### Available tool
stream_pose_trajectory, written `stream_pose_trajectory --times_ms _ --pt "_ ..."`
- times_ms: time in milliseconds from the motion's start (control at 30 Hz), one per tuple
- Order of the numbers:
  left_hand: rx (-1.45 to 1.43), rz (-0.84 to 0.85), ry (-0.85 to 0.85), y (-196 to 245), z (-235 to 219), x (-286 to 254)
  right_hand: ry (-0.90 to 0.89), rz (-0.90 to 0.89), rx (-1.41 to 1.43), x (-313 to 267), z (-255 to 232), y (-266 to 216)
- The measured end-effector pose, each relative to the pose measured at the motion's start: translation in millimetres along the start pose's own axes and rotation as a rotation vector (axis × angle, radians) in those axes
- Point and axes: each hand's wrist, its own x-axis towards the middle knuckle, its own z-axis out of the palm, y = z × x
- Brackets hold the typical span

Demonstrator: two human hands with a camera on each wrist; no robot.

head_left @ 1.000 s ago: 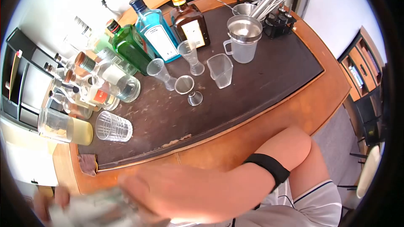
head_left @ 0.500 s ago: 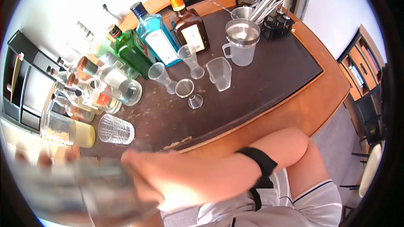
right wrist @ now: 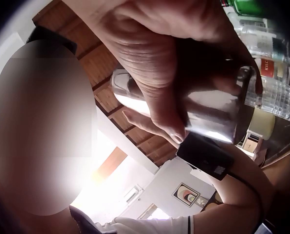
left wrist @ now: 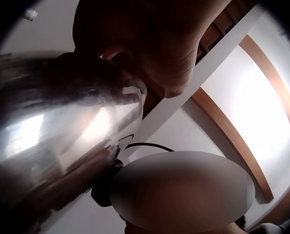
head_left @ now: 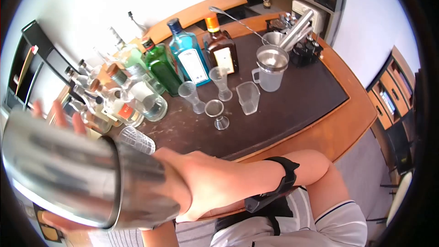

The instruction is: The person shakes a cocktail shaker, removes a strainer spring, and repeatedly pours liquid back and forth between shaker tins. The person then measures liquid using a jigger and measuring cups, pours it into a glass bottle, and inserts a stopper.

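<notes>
A large steel cocktail shaker [head_left: 68, 174], made of two joined cups with a seam between them, is held up close in front of the head camera, blurred. My right hand [head_left: 206, 183] grips its nearer end. The left hand [left wrist: 169, 63] holds the other end; in the head view several of its fingers [head_left: 58, 113] show past the far side, and the palm is hidden. Under and behind the shaker, the cut mixing glass [head_left: 137, 139] stands on the table, partly covered. A steel jigger [head_left: 218, 115] stands further in.
On the dark tabletop [head_left: 292, 114] stand two clear hourglass measures [head_left: 192, 96], a clear small pitcher [head_left: 248, 97] and a frosted jug [head_left: 270, 80] with a steel strainer [head_left: 273, 58]. Bottles line the left and back, including green [head_left: 163, 68], blue [head_left: 190, 57] and brown ones [head_left: 221, 48]. Bar tools [head_left: 297, 29] stand at back right.
Both hands have raised the shaker from the lower left edge, up and closer to the head camera. It now covers part of the mixing glass. The view has tilted slightly upward.
</notes>
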Motion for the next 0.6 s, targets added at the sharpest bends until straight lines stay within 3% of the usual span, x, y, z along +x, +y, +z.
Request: stream_pose_trajectory --times_ms 67,100,133,200,267,333,400,467,500,600 --pt "-0.074 0.062 -0.023 11 -9 10 0.104 -0.057 -0.085 -2 -7 0" --pt "-0.057 0.03 0.115 6 -10 6 0.231 -0.111 -0.003 -4 -10 -2" --pt "-0.044 -0.003 0.254 -5 -16 -1 0.206 -0.123 -0.019 -5 -15 -6" --pt "-0.027 -0.243 -0.091 -18 -49 -14 0.242 -0.132 0.011 -4 -28 -13" --pt "0.11 -0.569 -0.448 -10 -25 -7 0.291 -0.137 0.046 -3 -42 -20" --pt "-0.105 -0.599 -0.45 -22 1 -7 0.362 -0.102 0.081 -5 -50 -23" --pt "-0.057 -0.533 -0.434 -37 6 -13 0.284 -0.045 0.058 -6 -58 -27" --pt "-0.109 -0.705 -0.353 -45 5 -9 0.228 -0.109 -0.339 -18 -56 -26" --pt "-0.122 -0.696 -0.341 -49 5 -11 0.275 -0.136 -0.479 -20 -52 -22" --pt "-0.137 -0.674 -0.322 -49 10 -12 0.266 -0.108 -0.573 -29 -62 -38"
